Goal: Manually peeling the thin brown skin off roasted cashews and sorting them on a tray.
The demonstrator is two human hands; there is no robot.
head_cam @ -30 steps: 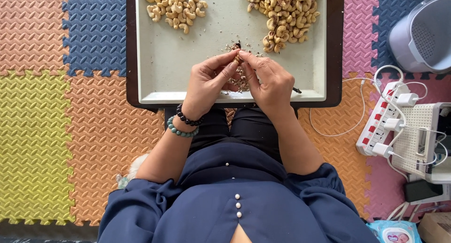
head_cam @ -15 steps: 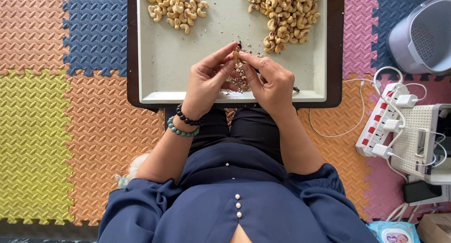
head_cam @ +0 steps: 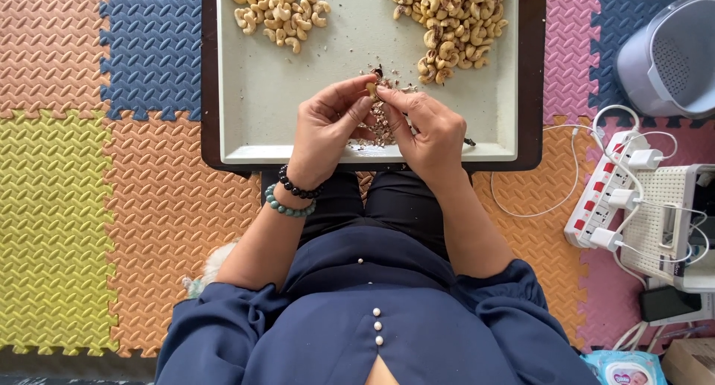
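Cashew nut [head_cam: 372, 89]: pinched between fingertips of left hand [head_cam: 325, 132] and right hand [head_cam: 428, 132], both closed on it, above skin scraps [head_cam: 381, 124] on tray [head_cam: 261, 94]. Since half a second ago, fingers have closed tighter; peeling continues. Peeled pile [head_cam: 277, 13] beyond left hand, unpeeled pile [head_cam: 450, 20] beyond right.

One tray [head_cam: 253, 117], two cashew heaps [head_cam: 277, 14] [head_cam: 454, 24], two bracelets [head_cam: 296, 189] [head_cam: 287, 206].
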